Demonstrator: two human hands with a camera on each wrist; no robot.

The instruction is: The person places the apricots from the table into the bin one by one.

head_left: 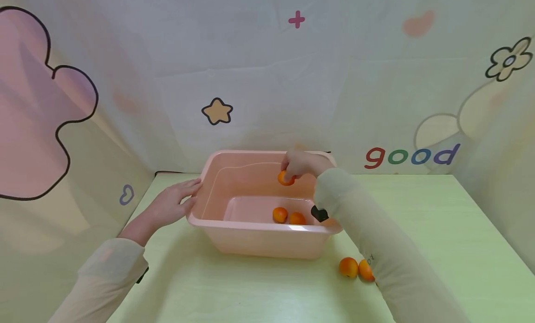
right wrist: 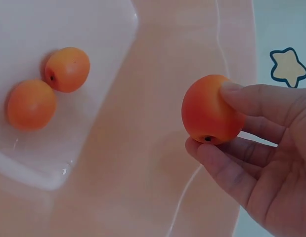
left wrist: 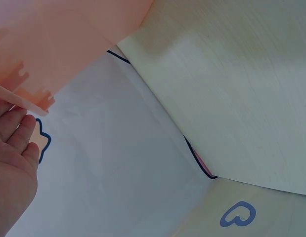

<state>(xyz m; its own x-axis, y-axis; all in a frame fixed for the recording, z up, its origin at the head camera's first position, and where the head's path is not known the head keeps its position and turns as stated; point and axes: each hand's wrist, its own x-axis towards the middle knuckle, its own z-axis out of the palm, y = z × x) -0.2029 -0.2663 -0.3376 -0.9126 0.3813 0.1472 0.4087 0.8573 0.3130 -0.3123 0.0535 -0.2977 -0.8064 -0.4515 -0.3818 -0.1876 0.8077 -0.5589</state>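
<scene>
right hand (head_left: 297,164) — pinching an orange fruit (head_left: 286,178) over the pink tub (head_left: 267,241) | left hand (head_left: 173,203) — flat, fingers relaxed, against the tub's rim

An orange-red fruit (right wrist: 209,109), round and smooth with a small dark dimple facing down, is pinched in the right hand (right wrist: 264,148) over the far part of the pink tub (head_left: 200,200). The tub is rectangular and stands upright on the bench (head_left: 418,230), holding shallow water. The left hand (head_left: 171,204) touches its left rim.
</scene>
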